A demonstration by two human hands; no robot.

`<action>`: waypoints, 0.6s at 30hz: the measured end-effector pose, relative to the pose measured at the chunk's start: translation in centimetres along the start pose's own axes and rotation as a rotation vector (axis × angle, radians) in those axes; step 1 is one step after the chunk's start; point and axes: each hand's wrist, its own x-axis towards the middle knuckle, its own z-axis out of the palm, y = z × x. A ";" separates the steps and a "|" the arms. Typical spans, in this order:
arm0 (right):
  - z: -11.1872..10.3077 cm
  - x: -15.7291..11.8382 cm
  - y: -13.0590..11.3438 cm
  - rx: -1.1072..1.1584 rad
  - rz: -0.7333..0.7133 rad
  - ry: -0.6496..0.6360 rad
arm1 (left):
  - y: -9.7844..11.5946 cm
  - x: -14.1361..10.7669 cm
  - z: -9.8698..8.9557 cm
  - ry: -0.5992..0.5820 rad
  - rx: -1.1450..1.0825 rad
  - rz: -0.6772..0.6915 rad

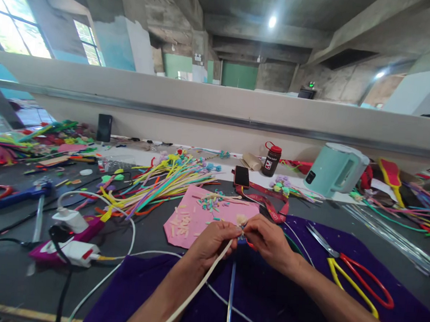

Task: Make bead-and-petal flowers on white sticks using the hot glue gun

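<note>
My left hand [214, 242] pinches a long cream fuzzy stem [201, 286], whose free end runs down toward the bottom edge. Right beside it, my right hand [270, 239] has its fingers pressed together at the stem's upper end, where a small cream tuft [241, 220] shows. What exactly the right fingertips grip is too small to tell. A thin metallic rod [231, 299] hangs below the hands. Behind them lies a pink sheet [196, 213] with short cream pieces [181, 225] and a cluster of small teal and white pieces [214, 200].
Scissors [335, 254] rest on purple cloth [301, 294] at the right. A power strip [42, 251] with chargers and cables is at the left. Farther back are bundled colored stems [162, 184], a phone [242, 176], a dark bottle [271, 161] and a mint kettle [328, 170].
</note>
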 end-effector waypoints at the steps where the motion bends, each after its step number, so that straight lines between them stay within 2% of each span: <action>1: -0.4 0.1 0.0 0.023 0.024 -0.012 | 0.0 0.0 0.0 0.023 0.044 0.009; 8: -2.8 0.8 0.2 0.077 0.144 -0.028 | 0.1 0.1 0.0 0.092 0.372 0.033; 13: -3.2 0.9 0.0 0.033 0.084 -0.126 | -0.1 0.1 0.0 0.102 0.477 0.111; 18: -3.2 0.9 0.0 -0.042 0.008 -0.193 | -0.2 0.1 0.1 0.091 0.522 0.107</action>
